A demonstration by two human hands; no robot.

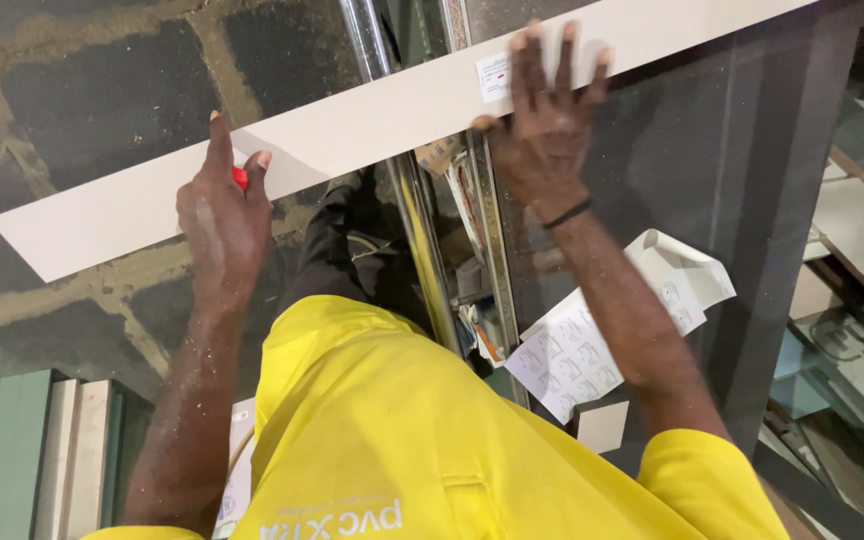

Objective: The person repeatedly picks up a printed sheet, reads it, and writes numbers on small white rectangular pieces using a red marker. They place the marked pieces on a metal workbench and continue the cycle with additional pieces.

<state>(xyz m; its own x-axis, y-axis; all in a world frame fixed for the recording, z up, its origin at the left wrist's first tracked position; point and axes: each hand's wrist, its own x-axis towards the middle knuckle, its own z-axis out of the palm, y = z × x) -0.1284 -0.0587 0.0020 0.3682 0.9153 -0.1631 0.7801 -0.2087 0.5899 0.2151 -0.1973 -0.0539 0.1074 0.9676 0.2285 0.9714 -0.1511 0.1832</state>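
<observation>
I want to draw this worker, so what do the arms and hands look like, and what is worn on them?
Both arms are bare below short bright yellow sleeves. The right hand has a thin black band around its wrist. The left hand wears nothing, and pale dust speckles the left forearm. No gloves on either hand.

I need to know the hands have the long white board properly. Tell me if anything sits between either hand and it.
The right hand lies flat on the white board, nothing between. At the left hand, a small red object sits between the fingers and the board's edge; what it is cannot be told.
</observation>
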